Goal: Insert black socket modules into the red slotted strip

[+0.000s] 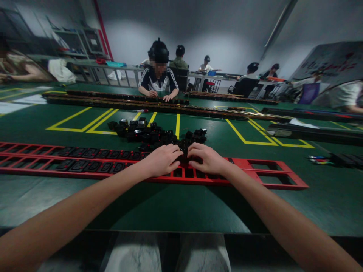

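Left hand [163,160] and right hand [208,158] set side by side on red rack [266,173], fingers curled narrow, tips met over black part [184,155] at rack's far rail; grip or mere press cannot be told. Loose pile of black parts [153,134] lies at 12 o'clock, just beyond hands, on table [181,211]. Slots at 9 o'clock seen filled, at 3 o'clock empty. Judged: part best squared to slot, pressed evenly by both hands, rack kept flat.
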Demonstrator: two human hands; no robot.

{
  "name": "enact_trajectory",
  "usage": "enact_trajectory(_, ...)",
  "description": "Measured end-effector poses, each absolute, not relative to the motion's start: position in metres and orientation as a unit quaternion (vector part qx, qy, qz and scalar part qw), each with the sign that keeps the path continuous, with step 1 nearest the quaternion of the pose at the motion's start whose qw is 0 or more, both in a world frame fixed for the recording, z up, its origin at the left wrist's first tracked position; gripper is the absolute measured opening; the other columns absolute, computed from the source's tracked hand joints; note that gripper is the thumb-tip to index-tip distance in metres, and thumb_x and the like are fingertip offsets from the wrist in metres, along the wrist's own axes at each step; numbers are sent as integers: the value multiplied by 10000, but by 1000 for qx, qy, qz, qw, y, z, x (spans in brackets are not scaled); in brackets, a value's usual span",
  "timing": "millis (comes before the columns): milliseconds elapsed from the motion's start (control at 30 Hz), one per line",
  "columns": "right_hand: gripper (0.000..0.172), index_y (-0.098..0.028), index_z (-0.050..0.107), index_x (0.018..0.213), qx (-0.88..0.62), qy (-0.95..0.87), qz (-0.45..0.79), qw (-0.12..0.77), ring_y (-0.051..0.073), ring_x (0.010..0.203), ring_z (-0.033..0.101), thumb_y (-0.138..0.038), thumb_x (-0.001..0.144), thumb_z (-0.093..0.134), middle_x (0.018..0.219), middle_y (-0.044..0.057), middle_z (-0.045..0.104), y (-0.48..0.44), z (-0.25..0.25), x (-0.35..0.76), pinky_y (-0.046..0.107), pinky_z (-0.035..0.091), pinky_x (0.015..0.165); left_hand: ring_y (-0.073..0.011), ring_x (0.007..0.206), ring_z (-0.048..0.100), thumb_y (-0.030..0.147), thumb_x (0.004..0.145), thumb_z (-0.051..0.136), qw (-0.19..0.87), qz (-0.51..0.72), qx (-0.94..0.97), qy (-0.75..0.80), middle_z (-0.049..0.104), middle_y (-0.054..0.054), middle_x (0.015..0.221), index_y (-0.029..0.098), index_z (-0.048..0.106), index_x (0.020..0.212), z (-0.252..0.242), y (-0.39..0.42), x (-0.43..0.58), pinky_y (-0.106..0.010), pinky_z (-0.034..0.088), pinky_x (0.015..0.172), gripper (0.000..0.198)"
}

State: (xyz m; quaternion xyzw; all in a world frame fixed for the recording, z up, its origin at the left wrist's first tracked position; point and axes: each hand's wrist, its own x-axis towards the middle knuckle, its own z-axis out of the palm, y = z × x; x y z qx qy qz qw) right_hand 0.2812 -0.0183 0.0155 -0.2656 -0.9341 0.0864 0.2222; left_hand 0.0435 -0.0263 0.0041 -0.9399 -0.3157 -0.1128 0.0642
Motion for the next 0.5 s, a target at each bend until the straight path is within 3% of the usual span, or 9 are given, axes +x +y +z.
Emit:
enact_trajectory(100, 78, -185, 649, 898, -299, -921, 43, 247, 222, 928, 614, -196, 879, 574, 1016, 94, 639, -14, 14, 283, 387, 508, 843, -256, 1052, 559, 288, 963, 480, 64, -119, -940, -312, 606, -128, 1178, 131, 594, 1224, 4, -26, 43, -403, 469, 931, 326)
enact_trajectory(300, 168, -195, 618, 807, -425, -845, 13, 324, 200, 820, 601, -165, 917, 495, 889, 71, 637, -2, 8, 290, 343, 484, 753, -238, 1027, 556, 282, 982, 456, 69, -125, -943, -301, 608, -104, 1171, 153, 604, 1249, 4, -26, 43, -384, 466, 920, 331)
enact_trajectory(500, 81, -193, 654, 893, -487, -835, 13, 255, 182, 781, 603, -204, 877, 576, 946, 58, 642, 0, 3, 290, 318, 473, 695, -243, 1024, 553, 290, 987, 444, 66, -117, -943, -304, 600, -105, 1178, 153, 601, 1267, 4, -27, 43, -395, 472, 920, 348)
